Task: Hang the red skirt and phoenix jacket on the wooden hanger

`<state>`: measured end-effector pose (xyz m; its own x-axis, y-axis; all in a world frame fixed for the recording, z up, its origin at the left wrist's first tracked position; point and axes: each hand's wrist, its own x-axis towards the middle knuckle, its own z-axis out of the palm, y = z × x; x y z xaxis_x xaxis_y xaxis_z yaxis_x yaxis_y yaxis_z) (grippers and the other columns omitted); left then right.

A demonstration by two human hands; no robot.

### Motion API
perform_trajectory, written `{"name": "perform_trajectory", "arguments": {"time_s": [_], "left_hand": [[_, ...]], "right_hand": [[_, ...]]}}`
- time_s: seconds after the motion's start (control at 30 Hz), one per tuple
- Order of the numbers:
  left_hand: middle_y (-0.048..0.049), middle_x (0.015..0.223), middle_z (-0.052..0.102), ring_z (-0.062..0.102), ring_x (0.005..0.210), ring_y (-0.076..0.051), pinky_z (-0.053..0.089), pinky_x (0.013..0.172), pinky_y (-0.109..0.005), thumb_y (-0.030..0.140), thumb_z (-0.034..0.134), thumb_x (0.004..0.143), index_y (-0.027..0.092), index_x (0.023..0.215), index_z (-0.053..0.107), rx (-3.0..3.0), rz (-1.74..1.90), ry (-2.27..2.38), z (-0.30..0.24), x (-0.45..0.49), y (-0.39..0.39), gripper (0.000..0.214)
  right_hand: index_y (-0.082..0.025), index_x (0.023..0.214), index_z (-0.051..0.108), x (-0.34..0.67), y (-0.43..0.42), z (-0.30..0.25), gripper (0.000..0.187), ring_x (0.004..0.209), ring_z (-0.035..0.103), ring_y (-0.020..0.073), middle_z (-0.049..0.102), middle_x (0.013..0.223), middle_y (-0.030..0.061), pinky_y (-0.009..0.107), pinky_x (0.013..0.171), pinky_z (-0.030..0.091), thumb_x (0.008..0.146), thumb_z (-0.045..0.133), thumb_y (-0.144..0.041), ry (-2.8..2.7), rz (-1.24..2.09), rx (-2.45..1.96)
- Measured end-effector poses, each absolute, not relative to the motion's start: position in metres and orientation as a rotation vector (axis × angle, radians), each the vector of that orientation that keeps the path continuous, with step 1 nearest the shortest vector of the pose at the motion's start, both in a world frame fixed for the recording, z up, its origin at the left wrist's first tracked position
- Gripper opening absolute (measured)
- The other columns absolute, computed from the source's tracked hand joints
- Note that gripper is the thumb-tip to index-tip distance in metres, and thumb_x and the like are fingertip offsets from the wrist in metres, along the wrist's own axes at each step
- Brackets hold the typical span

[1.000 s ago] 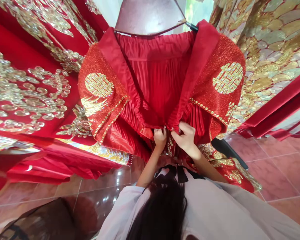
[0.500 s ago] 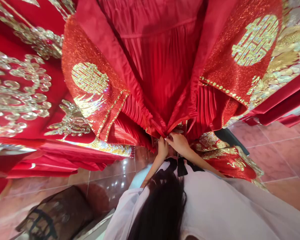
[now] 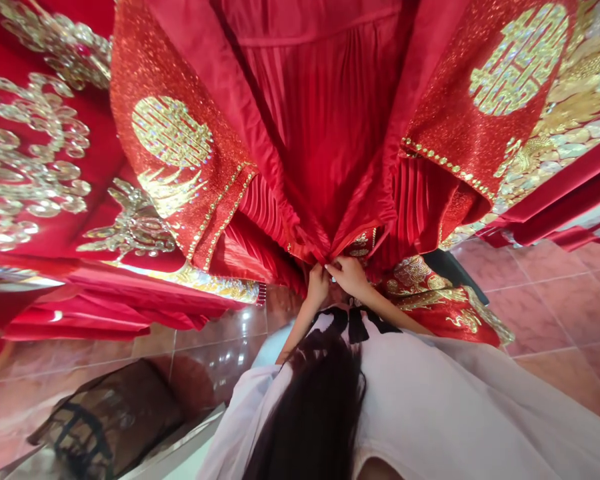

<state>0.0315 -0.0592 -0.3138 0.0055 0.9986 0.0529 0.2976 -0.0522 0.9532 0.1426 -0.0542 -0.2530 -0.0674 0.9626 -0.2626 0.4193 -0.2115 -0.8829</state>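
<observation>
A red dress with a pleated inner side hangs spread open in front of me, its two edges meeting in a V low in the middle. Right at the tip of that V, my left hand is closed with its fingers pinched on the fabric. Close beside it, almost touching, my right hand pinches the same spot between thumb and finger. Whatever small fastening may lie between the fingertips is too small to make out. Glittery red panels with a gold round emblem and another emblem flank the opening.
Red garments with crystal beading hang at the left; gold-decorated cloth hangs at the right. A gold-embroidered red piece lies low, right of my hands. A dark bag stands on the tiled floor.
The view has shifted slightly, so the dress and both hands sit a little higher and further left in the picture. Both hands keep their pinch at the V's tip.
</observation>
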Motion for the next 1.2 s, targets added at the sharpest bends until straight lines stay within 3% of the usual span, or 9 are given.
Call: {"name": "perform_trajectory", "arguments": {"time_s": [0.17,0.33,0.5,0.6,0.67,0.8,0.9,1.07,1.2], "left_hand": [[-0.0016,0.062,0.055,0.051,0.058,-0.013,0.044,0.063,-0.024,0.012,0.04,0.077,0.016,0.06,0.046,1.497,1.061,1.461,-0.315,0.032,-0.065,0.018],[-0.004,0.07,0.06,0.056,0.067,-0.015,0.045,0.068,-0.025,0.012,0.038,0.083,0.015,0.071,0.053,1.562,1.01,1.534,-0.31,0.028,-0.066,0.019],[-0.0103,0.087,0.064,0.061,0.084,-0.021,0.047,0.079,-0.032,0.02,0.042,0.088,0.015,0.088,0.058,1.631,0.994,1.582,-0.298,0.024,-0.062,0.017],[-0.0202,0.119,0.054,0.049,0.116,-0.027,0.039,0.099,-0.042,0.027,0.046,0.087,0.01,0.111,0.051,1.692,1.172,1.698,-0.287,0.029,-0.06,0.029],[-0.0225,0.125,0.049,0.043,0.123,-0.029,0.033,0.104,-0.046,0.03,0.05,0.085,0.008,0.116,0.048,1.82,1.308,1.751,-0.28,0.035,-0.054,0.038],[-0.0166,0.101,0.061,0.054,0.107,-0.03,0.038,0.099,-0.045,0.026,0.049,0.085,0.014,0.091,0.058,2.039,1.211,1.739,-0.271,0.046,-0.026,0.017],[-0.0128,0.083,0.063,0.059,0.092,-0.028,0.044,0.09,-0.039,0.026,0.057,0.079,0.017,0.073,0.058,2.062,1.124,1.741,-0.269,0.051,-0.006,0.011],[-0.0125,0.079,0.063,0.062,0.078,-0.024,0.046,0.071,-0.031,0.023,0.047,0.085,0.014,0.077,0.059,2.058,1.006,1.836,-0.264,0.057,0.0,0.017],[-0.0115,0.076,0.063,0.062,0.072,-0.022,0.045,0.065,-0.028,0.022,0.041,0.088,0.012,0.081,0.06,2.064,0.947,1.899,-0.256,0.057,-0.008,0.023]], "right_hand": [[-0.014,0.054,0.049,0.131,-0.057,-0.256,0.041,0.035,0.028,0.0054,0.038,0.041,-0.0028,0.02,0.04,0.023,0.075,0.043,-0.049,-1.187,1.654,-1.402],[-0.015,0.055,0.049,0.142,-0.053,-0.21,0.04,0.033,0.018,0.0025,0.027,0.037,-0.0072,0.019,0.038,0.013,0.065,0.055,-0.053,-0.967,1.704,-1.236],[-0.012,0.062,0.057,0.153,-0.046,-0.158,0.032,0.036,0.024,0.0019,0.033,0.04,-0.0062,0.019,0.04,0.015,0.07,0.063,-0.043,-0.921,1.594,-0.972],[-0.013,0.061,0.056,0.145,-0.046,-0.159,0.035,0.037,0.028,0.0025,0.037,0.041,-0.0052,0.018,0.04,0.017,0.069,0.065,-0.046,-0.895,1.574,-0.944],[-0.014,0.06,0.055,0.138,-0.047,-0.166,0.038,0.036,0.028,0.0028,0.037,0.04,-0.0053,0.019,0.039,0.017,0.067,0.065,-0.049,-0.871,1.587,-0.945],[-0.015,0.059,0.052,0.131,-0.049,-0.18,0.039,0.035,0.027,0.0034,0.038,0.039,-0.005,0.02,0.04,0.016,0.069,0.064,-0.051,-0.872,1.578,-0.905],[-0.015,0.059,0.051,0.131,-0.044,-0.183,0.039,0.035,0.026,0.0034,0.038,0.039,-0.0052,0.02,0.04,0.015,0.068,0.065,-0.05,-0.832,1.568,-0.908],[-0.015,0.056,0.05,0.132,-0.027,-0.16,0.035,0.036,0.021,0.0018,0.031,0.039,-0.007,0.02,0.039,0.011,0.064,0.068,-0.044,-0.777,1.468,-0.99],[-0.013,0.059,0.055,0.134,-0.025,-0.134,0.033,0.039,0.025,0.0027,0.031,0.043,-0.006,0.019,0.042,0.019,0.073,0.061,-0.043,-1.008,1.298,-0.933]]}}
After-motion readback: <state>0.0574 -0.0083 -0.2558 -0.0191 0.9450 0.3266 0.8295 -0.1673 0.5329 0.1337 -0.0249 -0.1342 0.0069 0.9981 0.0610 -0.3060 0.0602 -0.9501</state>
